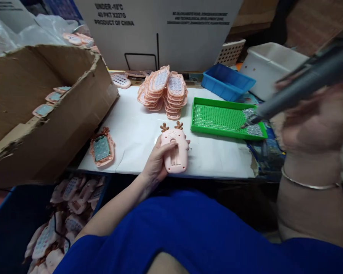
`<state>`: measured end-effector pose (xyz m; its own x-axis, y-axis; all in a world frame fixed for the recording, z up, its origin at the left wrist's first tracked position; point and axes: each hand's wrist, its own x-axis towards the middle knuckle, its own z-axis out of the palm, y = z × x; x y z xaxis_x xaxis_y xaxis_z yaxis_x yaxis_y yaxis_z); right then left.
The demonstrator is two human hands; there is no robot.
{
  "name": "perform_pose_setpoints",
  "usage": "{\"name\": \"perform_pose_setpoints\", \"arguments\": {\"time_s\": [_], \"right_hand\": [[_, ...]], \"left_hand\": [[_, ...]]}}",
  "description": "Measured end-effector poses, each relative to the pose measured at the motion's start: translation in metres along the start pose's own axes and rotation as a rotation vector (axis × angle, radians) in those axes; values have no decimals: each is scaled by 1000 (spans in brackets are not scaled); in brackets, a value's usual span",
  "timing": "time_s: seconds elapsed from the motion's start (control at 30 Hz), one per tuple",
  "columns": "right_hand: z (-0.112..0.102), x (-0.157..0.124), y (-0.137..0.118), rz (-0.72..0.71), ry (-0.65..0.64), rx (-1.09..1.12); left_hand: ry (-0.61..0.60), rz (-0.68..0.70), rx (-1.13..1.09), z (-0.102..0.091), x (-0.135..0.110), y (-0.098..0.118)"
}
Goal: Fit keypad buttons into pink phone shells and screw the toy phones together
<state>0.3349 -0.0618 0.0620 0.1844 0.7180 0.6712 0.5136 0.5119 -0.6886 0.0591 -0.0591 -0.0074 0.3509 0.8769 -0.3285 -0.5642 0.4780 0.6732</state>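
Observation:
My left hand (157, 158) is closed around a pale pink toy phone (181, 152) with brown antlers, its back facing up. The thumb lies across the top of the open battery compartment. My right hand (317, 114), partly blurred, grips a grey electric screwdriver (300, 87). Its tip points down at the green tray (217, 114), over the side where small silver screws (254, 123) are heaped; whether it touches them I cannot tell. To the left lies an open phone half (102, 148) with a green circuit board showing.
Stacked pink phone shells (175, 87) stand at the back of the white table. A cardboard box (82, 87) borders the left, above a blue bin (5, 220) of assembled phones. A blue tray (225, 82) and white tub (270, 57) sit back right.

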Motion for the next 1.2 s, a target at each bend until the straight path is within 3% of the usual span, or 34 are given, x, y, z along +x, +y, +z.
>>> {"name": "perform_pose_setpoints", "arguments": {"time_s": [0.03,0.13,0.3,0.6,0.83,1.03,1.2], "right_hand": [[3,5,-2,53,33,111],[17,16,-5,146,-13,174],[29,24,9,84,17,171],[10,7,40,286,199,-76],[8,0,57,328,216,-71],[9,-4,70,241,229,-106],[9,-7,69,327,178,-166]], "left_hand": [[-2,-41,-27,3,1,-1],[-43,-141,-15,11,6,-7],[-141,-236,69,28,15,-21],[-139,-357,98,63,33,-47],[-67,-356,163,64,37,-47],[-61,-349,189,66,36,-47],[-68,-339,197,64,36,-47]]}}
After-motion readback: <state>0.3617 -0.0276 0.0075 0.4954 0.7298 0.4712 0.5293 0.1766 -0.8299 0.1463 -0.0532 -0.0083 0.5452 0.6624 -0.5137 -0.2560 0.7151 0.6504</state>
